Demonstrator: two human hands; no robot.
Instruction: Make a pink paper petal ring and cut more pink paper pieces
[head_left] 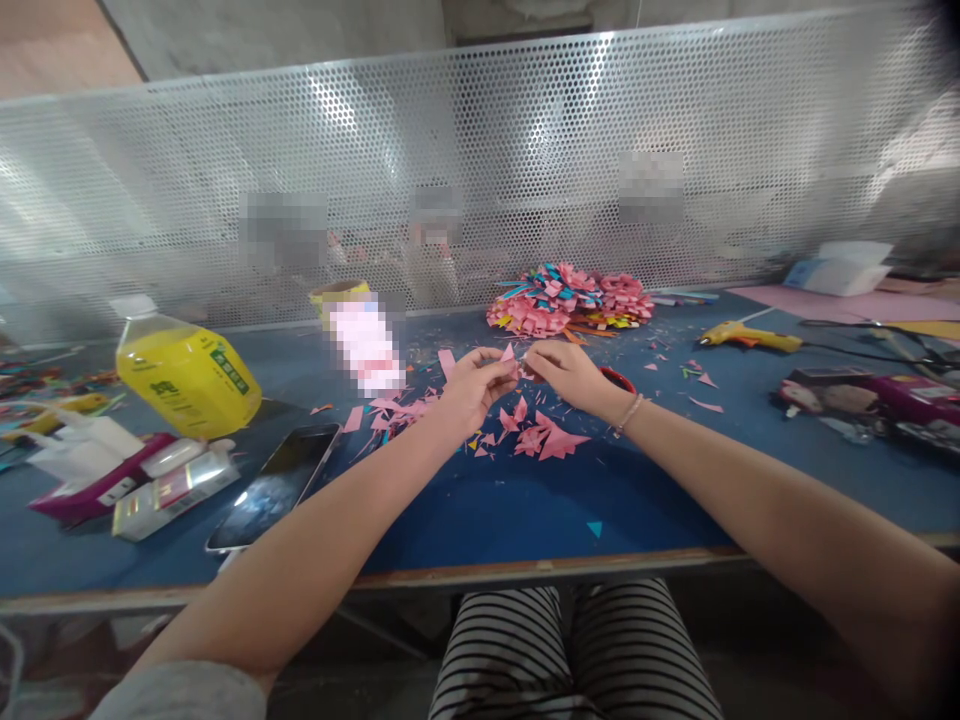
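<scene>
**A pink paper piece [511,354] is pinched between both hands above the blue table [487,520].**

The piece is gripped at one edge by the fingertips of the left hand [471,385] and at the other by those of the right hand [568,372]. It is held just clear of the surface, probably so both sides can be reached. Pink scraps [541,438] are strewn directly beneath. A phone [274,485], a yellow bottle [187,380] and a glue gun [746,338] are set well aside.
</scene>
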